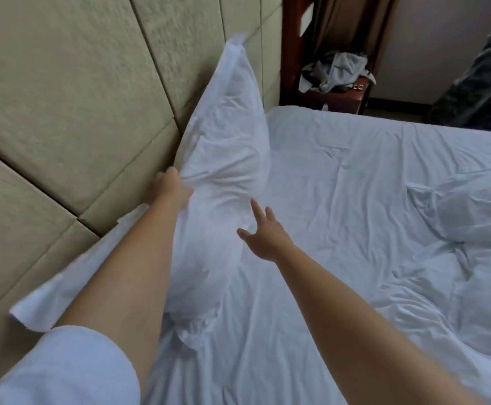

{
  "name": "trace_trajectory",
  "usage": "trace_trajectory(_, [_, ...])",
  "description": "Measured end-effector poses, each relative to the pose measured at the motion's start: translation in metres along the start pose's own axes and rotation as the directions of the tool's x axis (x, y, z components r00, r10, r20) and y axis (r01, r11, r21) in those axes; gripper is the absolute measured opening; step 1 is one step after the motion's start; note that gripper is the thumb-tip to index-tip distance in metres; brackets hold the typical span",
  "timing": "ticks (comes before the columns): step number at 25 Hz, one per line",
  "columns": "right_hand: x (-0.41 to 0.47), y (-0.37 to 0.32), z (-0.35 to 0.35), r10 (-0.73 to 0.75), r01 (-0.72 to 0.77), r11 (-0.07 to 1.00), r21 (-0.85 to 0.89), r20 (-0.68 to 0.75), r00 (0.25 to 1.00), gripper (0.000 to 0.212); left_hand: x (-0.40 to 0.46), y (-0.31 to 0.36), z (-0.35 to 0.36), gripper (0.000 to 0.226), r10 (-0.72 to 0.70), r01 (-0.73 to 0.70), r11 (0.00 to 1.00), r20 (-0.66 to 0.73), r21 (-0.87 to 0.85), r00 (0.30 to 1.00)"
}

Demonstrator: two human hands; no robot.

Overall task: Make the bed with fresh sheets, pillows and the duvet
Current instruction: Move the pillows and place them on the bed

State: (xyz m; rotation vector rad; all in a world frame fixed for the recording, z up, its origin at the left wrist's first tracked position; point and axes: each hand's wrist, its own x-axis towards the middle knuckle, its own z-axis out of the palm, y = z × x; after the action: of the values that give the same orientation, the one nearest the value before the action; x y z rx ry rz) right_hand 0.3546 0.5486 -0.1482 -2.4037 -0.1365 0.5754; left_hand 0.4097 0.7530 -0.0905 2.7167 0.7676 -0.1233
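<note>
A white pillow (223,159) stands on edge against the padded headboard (63,112), its far corner pointing up. My left hand (169,187) grips the pillow's upper edge on the headboard side, bunching the cloth. My right hand (263,233) is spread with straight fingers right at the pillow's front face; I cannot tell whether it touches. A wrinkled white sheet (340,200) covers the bed. A crumpled white duvet (466,217) lies bunched at the right.
A dark wooden bedside table (337,97) with heaped grey cloth stands beyond the bed's far corner, beside a brown curtain (346,21). A dark patterned shape (484,83) stands at the far right by the wall.
</note>
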Motion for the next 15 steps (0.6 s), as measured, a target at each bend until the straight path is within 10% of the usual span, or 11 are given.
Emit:
trace_trajectory(7, [0.004, 0.003, 0.039, 0.060, -0.055, 0.997, -0.056, 0.090, 0.994, 0.077, -0.008, -0.017, 0.014, 0.042, 0.093, -0.076, 0.978, -0.080, 0.195, 0.992])
trace_trajectory(15, [0.005, -0.009, 0.022, -0.028, 0.028, 0.997, -0.066, 0.003, 1.000, 0.074, -0.022, 0.032, -0.019, 0.039, 0.211, -0.287, 0.952, -0.447, -0.109, 0.869])
